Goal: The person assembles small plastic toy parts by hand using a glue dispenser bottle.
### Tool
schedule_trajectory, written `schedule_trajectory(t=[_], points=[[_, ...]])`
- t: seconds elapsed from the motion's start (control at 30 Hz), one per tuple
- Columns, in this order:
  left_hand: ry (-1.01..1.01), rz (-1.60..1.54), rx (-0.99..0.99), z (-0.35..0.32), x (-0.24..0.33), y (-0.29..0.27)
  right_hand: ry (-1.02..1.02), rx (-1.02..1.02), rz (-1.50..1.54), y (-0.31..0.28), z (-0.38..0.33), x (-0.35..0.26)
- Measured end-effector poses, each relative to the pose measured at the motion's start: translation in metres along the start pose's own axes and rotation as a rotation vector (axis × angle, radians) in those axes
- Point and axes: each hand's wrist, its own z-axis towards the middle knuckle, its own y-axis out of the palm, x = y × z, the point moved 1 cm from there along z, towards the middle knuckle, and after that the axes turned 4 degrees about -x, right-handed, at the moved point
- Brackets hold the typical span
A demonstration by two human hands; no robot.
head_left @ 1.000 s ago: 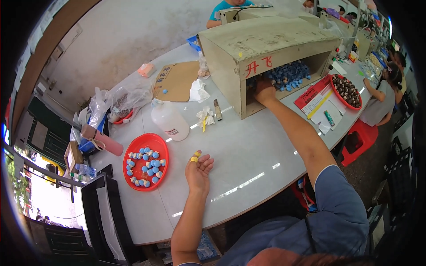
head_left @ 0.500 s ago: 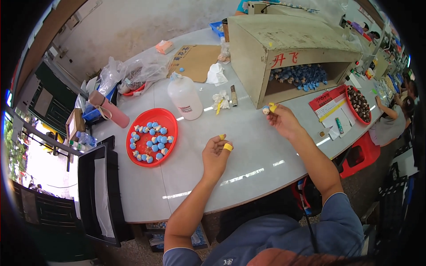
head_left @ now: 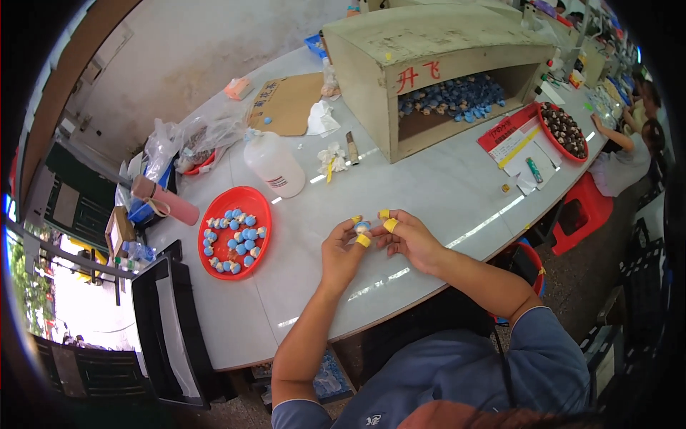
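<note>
Both hands have come together over the pale grey tabletop [head_left: 443,193]: the left hand [head_left: 343,247] and right hand [head_left: 409,236], yellow-taped fingertips [head_left: 390,224] closed, pinch one small blue bead [head_left: 362,227] between them. It apparently came from the beige wooden box [head_left: 429,50] with red signs. A red label sheet [head_left: 506,134] lies beside.

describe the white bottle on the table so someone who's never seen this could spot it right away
Start at the big beige box with the open front at the far side of the white table. Left of it, past a scrap of brown cardboard, stands the white bottle, just beyond the red plate of small blue pieces. It is the only tall white plastic container there, with a dark label low on its side.
</note>
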Motion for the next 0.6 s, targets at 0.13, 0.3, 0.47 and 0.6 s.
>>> schedule_trajectory(t=[0.13,0.3,0.47,0.6], points=[[-0.212,-0.182,0.026,-0.004,0.016,-0.013,-0.678,0.169,-0.603,-0.039,-0.047,0.009],[-0.392,-0.277,-0.054,-0.004,0.023,-0.005,-1.168,1.015,-1.350,-0.123,-0.107,-0.034],[-0.524,-0.231,-0.131,-0.004,0.020,-0.001,-0.804,1.366,-1.591,-0.192,-0.094,-0.076],[-0.506,-0.259,-0.112,-0.006,0.018,0.000,-0.752,1.109,-1.584,-0.209,-0.064,-0.079]])
